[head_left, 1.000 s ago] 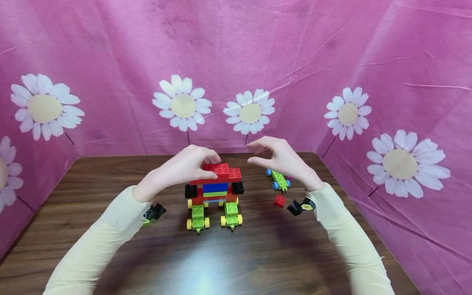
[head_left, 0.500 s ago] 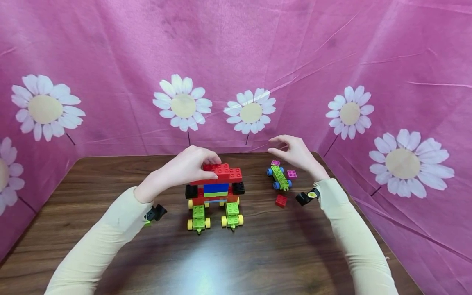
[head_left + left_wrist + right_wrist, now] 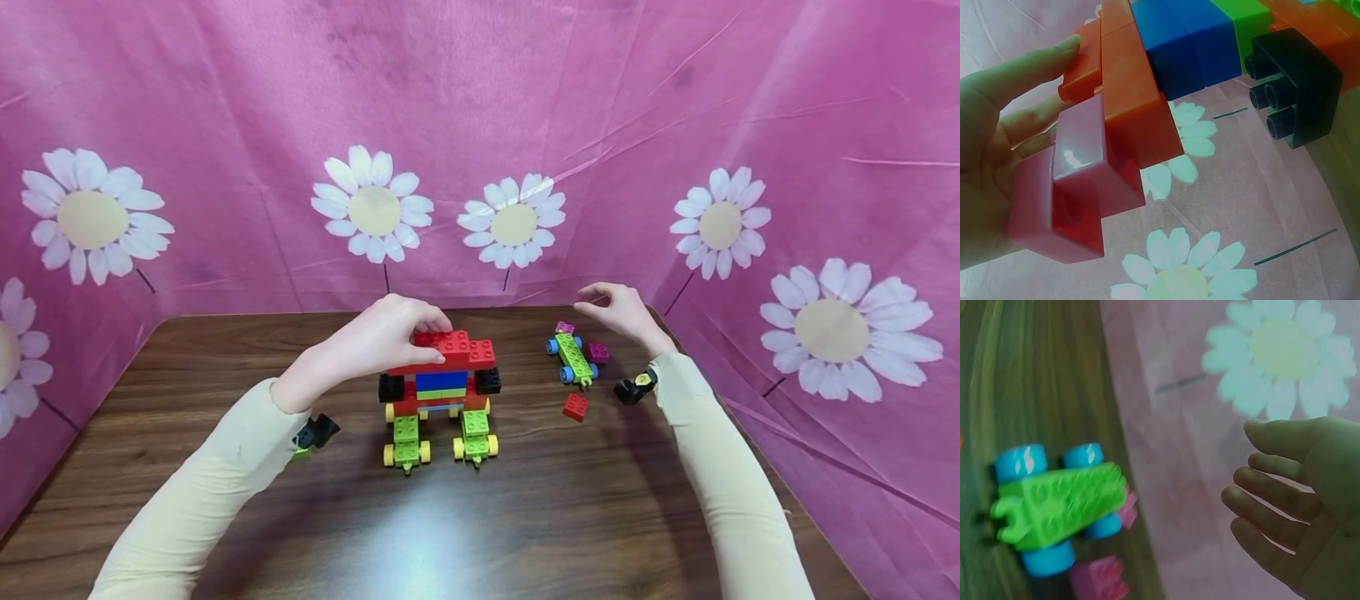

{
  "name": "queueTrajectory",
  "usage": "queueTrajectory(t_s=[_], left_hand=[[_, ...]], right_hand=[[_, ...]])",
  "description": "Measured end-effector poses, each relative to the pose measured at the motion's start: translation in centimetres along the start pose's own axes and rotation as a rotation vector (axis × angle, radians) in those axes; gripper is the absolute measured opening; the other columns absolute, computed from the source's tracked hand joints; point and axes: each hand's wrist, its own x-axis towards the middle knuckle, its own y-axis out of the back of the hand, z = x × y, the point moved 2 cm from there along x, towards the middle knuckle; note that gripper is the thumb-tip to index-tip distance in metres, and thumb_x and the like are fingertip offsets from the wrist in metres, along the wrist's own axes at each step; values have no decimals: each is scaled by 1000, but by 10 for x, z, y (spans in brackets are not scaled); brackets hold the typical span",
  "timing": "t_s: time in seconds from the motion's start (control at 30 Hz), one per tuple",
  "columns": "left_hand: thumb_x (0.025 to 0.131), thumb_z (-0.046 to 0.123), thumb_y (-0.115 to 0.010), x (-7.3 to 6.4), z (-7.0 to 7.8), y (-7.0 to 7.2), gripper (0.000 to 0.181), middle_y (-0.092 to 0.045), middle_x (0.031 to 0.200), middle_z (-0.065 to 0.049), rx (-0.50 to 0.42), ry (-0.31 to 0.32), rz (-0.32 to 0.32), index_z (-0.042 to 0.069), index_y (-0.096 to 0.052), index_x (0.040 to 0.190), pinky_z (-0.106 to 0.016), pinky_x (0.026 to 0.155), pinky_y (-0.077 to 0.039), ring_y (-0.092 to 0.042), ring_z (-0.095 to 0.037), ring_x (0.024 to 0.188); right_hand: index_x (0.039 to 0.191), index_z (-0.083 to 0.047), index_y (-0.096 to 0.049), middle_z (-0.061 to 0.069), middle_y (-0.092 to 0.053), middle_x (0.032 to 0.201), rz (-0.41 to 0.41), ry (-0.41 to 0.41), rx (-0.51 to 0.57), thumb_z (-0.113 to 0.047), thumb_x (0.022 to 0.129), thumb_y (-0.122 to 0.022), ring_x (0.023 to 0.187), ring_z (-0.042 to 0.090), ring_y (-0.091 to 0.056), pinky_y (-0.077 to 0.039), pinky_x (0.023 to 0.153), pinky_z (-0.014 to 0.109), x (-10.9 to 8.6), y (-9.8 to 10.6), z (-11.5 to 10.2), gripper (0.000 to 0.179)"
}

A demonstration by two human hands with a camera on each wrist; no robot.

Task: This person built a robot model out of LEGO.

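Note:
A toy brick vehicle point(image 3: 441, 381) stands mid-table, built from red, blue, green and black bricks on green wheeled bases point(image 3: 407, 446) with yellow wheels. My left hand point(image 3: 378, 337) holds its red top bricks point(image 3: 453, 346), thumb on the near side and fingers behind. In the left wrist view, the thumb lies against an orange-red brick point(image 3: 1132, 87), and a black brick point(image 3: 1297, 87) juts from the side. My right hand point(image 3: 622, 317) is held above the table's back right with nothing in it; its fingers point(image 3: 1272, 490) are loosely bent in the right wrist view.
Near the right hand lies a green wheeled base point(image 3: 573, 358) with blue wheels. Two pink bricks point(image 3: 597, 352) point(image 3: 565, 327) lie beside it, and a red brick point(image 3: 576, 407) is in front. A green piece point(image 3: 302, 453) shows under the left wrist. A pink flowered cloth point(image 3: 480, 100) hangs behind.
My right hand has moved right, away from the vehicle, to beyond the blue-wheeled base, uncovering the pink bricks. The left hand keeps its place on the red top bricks.

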Motion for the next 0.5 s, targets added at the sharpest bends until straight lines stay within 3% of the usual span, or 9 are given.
queueTrajectory(t_s=[0.3,0.5], left_hand=[[82,26,-81,0,1,0,41,-74,115,-8,8,17,-9,7,-71,118,-40,96,-56,-71,-22,106],[82,25,-82,0,0,0,40,-75,114,-9,18,2,-3,7,-71,116,-40,95,-56,-71,-22,105]], right_hand=[[123,1,-64,25,-63,130,-70,-120,-13,-26,94,-68,115,38,-60,-48,96,51,-13,-9,51,41],[123,2,-64,26,-66,123,-118,-136,-33,-19,89,-72,108,36,-62,-49,90,43,-19,-18,70,41]])
